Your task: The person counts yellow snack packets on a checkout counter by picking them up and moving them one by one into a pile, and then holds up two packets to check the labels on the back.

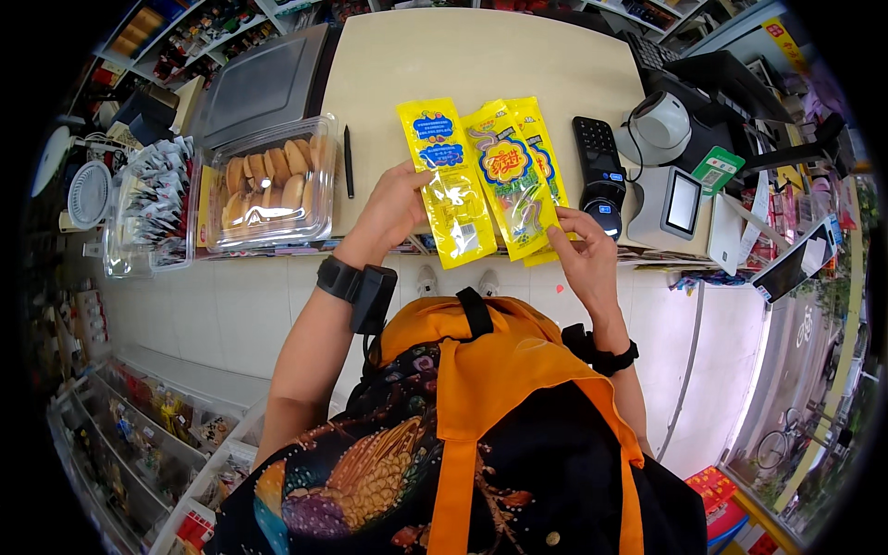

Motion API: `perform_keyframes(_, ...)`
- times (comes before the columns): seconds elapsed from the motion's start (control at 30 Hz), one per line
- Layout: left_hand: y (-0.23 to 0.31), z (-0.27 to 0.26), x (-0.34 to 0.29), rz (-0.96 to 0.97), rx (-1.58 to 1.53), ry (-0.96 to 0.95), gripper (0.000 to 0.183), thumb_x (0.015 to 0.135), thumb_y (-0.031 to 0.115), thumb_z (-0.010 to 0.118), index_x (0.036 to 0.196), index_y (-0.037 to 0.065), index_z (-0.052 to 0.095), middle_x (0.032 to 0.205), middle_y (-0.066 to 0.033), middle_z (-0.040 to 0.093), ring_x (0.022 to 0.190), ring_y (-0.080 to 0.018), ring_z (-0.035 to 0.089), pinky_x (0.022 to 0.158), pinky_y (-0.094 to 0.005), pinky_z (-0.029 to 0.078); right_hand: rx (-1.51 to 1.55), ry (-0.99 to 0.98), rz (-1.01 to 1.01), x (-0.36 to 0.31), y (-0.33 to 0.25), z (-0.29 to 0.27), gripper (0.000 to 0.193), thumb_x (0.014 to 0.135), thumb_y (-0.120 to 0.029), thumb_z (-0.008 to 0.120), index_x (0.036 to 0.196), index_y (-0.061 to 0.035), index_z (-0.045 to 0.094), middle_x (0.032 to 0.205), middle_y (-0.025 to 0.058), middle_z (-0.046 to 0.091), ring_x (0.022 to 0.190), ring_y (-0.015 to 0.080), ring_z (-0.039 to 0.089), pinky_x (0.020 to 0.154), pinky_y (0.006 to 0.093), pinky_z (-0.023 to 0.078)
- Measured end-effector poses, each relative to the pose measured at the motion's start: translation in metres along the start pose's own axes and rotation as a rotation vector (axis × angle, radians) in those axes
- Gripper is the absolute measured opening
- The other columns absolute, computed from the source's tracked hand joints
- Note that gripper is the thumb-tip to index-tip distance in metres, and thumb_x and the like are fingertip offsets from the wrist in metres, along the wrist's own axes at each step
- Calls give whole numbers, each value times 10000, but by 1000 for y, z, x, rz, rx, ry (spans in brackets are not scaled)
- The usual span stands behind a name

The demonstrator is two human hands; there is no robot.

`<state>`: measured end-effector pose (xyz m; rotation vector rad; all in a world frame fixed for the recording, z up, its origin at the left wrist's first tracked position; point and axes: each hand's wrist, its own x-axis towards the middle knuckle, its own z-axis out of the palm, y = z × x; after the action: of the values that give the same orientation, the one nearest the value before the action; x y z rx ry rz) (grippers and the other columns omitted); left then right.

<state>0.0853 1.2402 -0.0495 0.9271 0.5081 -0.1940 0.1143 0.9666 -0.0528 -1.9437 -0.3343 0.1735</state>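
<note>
My left hand (pixel 398 205) pinches the left edge of a yellow candy packet (pixel 460 222), its back with blue print panels facing up. On the right, the thumb and fingers of my right hand (pixel 585 252) are closed on the lower right edge of a second yellow candy packet (pixel 525 211), which shows its front with a round logo. Behind that one, a third yellow packet (pixel 534 120) peeks out at the upper right, mostly covered. All of them are at the near edge of the cream counter (pixel 481 55), side by side and partly overlapping.
Left of my hands lie a black pen (pixel 349 162), a clear box of round pastries (pixel 268 190) and a tub of small sachets (pixel 155 208). To the right stand a black card terminal (pixel 599 171), a white scanner (pixel 659 128) and a small screen device (pixel 683 203).
</note>
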Motion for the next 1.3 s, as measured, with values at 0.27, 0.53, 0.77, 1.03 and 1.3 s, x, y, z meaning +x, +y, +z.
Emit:
perform_keyframes(0.27,1,2,1,-63,-52,-40,288,999,87,409,1243,-45,481,1216,-160,598,1078,-252,627,944,-391,517,16,-60,-44,4,-20,5,146,868,-84,639,923,50,651,1090,191,679,822,188,689,753,273,529)
perform_keyframes(0.53,4,6,1,-64,-74,-56,298,1000,86,399,1265,-34,465,1240,-164,586,1118,-262,611,989,-401,491,-38,-95,-124,8,-22,2,137,860,-77,647,906,51,644,1032,209,685,919,225,690,763,283,514)
perform_keyframes(0.77,5,7,2,-58,-112,-62,320,999,102,403,1291,-18,457,1266,-150,574,1147,-257,594,997,-404,480,-143,-95,-182,6,-24,0,140,853,-73,652,903,57,644,1041,231,678,992,291,677,810,330,516)
perform_keyframes(1.03,15,13,-3,3,-99,-89,315,998,112,420,1292,9,471,1268,-124,582,1146,-241,594,986,-401,483,-160,-113,-144,7,-23,-2,133,852,-78,657,886,49,637,1033,229,681,1024,305,668,804,331,520)
perform_keyframes(1.3,17,13,-6,62,-103,-107,314,989,120,444,1283,15,483,1262,-110,589,1163,-226,580,1010,-387,459,-80,-181,86,2,1,-4,157,897,-96,616,910,60,634,1092,189,677,869,158,678,754,261,536)
